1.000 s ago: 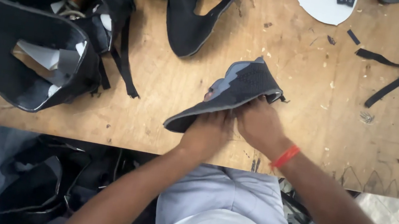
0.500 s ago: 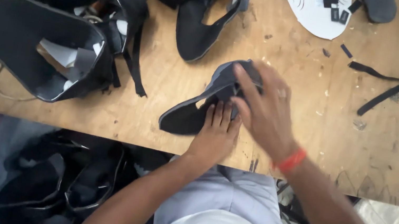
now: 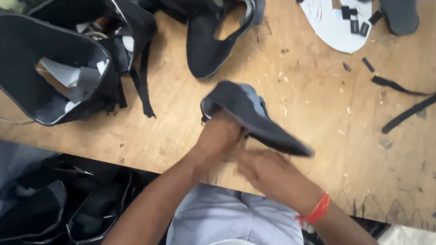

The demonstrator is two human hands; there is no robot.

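Observation:
A dark grey shoe upper (image 3: 254, 116) with a lighter grey panel is held just above the plywood table (image 3: 315, 97), near its front edge. My left hand (image 3: 219, 138) grips it from below at its left end. My right hand (image 3: 271, 173), with an orange band on the wrist, holds its underside toward the right end. The piece lies roughly flat, its narrow tip pointing right.
Black shoe uppers (image 3: 45, 72) lie piled at the table's left; another black upper (image 3: 217, 35) lies at the top middle. A white cut sheet (image 3: 333, 18) with small black bits sits at the back. Black strips (image 3: 419, 102) lie at the right. More dark pieces (image 3: 63, 214) are under the table.
The shoe upper has been turned over and swung so its tip now points right instead of left. My right hand has moved from on top of it to beneath it.

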